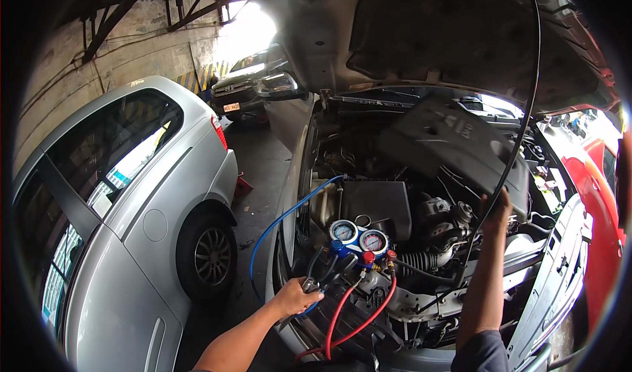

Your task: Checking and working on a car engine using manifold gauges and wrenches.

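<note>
My left hand (297,297) is closed around metal tools (309,285), kind hard to tell, at the lower left of the engine bay, beside hoses. Just above it sits a blue manifold gauge set (359,239) with two dials, a blue hose (282,217) and red hoses (337,319). My right hand (497,207) grips the lower edge of a black plastic engine cover (447,145), tilted over the back right of the engine (438,217). A black rod or cable (523,125) runs down past that hand from the open hood (434,23); part of the grip is hidden.
A silver car (118,267) stands close at my left, with a floor strip (257,181) between the cars. A dark vehicle (237,89) is behind, near a striped wall (191,79). A red car body (592,181) is at the right. The hood overhangs the bay.
</note>
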`<move>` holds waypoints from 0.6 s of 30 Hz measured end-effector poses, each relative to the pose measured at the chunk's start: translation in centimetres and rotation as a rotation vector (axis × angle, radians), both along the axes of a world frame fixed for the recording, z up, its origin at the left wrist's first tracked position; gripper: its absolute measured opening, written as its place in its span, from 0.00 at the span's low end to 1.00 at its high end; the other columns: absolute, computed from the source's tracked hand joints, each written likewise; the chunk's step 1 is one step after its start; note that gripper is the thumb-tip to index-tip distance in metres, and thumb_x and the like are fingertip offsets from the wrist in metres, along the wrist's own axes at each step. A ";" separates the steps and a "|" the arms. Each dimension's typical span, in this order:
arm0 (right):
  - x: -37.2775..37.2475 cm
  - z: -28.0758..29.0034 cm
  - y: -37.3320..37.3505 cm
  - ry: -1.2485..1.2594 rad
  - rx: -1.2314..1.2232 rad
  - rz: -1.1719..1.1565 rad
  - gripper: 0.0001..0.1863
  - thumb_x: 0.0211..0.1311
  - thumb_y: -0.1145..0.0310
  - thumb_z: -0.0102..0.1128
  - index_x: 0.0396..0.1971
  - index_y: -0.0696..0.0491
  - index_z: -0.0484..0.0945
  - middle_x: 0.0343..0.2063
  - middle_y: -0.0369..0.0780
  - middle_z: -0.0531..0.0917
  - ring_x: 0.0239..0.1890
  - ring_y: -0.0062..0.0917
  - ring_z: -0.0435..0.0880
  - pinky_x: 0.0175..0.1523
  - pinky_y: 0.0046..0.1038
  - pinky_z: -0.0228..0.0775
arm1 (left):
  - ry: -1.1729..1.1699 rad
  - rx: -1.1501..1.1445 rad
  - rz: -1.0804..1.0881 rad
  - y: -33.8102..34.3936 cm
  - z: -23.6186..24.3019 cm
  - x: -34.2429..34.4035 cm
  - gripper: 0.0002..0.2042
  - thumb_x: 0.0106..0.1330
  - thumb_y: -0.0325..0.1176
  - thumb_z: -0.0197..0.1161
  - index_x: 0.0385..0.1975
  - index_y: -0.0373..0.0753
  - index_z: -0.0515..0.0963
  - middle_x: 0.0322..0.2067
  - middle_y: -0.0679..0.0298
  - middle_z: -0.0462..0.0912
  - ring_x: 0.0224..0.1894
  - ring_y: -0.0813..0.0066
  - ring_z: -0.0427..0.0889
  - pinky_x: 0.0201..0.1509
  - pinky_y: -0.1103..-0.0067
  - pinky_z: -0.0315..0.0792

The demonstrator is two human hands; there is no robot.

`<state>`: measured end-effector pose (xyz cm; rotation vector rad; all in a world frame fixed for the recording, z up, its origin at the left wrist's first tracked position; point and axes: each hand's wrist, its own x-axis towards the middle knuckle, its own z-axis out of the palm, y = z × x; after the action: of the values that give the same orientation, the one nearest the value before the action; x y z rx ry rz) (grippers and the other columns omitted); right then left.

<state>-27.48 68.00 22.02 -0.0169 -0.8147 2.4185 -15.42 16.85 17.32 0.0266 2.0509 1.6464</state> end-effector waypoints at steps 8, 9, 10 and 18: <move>-8.7 -1.9 -8.6 -0.113 0.009 0.217 0.13 0.56 0.61 0.62 0.40 0.47 0.75 0.37 0.34 0.79 0.38 0.26 0.77 0.35 0.33 0.72 | 0.004 -0.005 0.041 0.4 0.4 -0.1 0.11 0.59 0.33 0.66 0.22 0.40 0.70 0.13 0.71 0.69 0.13 0.86 0.65 0.15 0.84 0.59; -9.5 -2.5 -9.3 -0.132 -0.012 0.262 0.14 0.55 0.60 0.62 0.41 0.45 0.75 0.38 0.33 0.79 0.40 0.26 0.77 0.37 0.33 0.71 | -0.001 0.004 0.043 0.3 0.4 -0.1 0.11 0.59 0.33 0.66 0.22 0.40 0.70 0.13 0.71 0.69 0.13 0.86 0.65 0.15 0.84 0.59; -10.3 -3.0 -9.9 -0.193 0.004 0.283 0.16 0.54 0.58 0.62 0.42 0.44 0.74 0.40 0.33 0.78 0.42 0.26 0.76 0.40 0.34 0.69 | -0.059 -0.014 0.061 0.4 0.3 -0.2 0.12 0.59 0.33 0.66 0.22 0.40 0.69 0.13 0.71 0.69 0.12 0.85 0.65 0.15 0.84 0.59; -13.4 -6.3 -11.0 -0.253 -0.001 0.395 0.20 0.55 0.57 0.62 0.46 0.45 0.71 0.42 0.33 0.77 0.43 0.26 0.76 0.37 0.28 0.67 | -0.092 -0.017 0.107 0.2 -0.7 -0.6 0.13 0.57 0.34 0.68 0.19 0.40 0.69 0.12 0.70 0.69 0.12 0.84 0.66 0.15 0.84 0.61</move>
<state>-40.87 57.02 15.73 -0.1822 -1.0078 2.8282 -16.00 17.04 16.63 -0.1644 2.0281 1.6613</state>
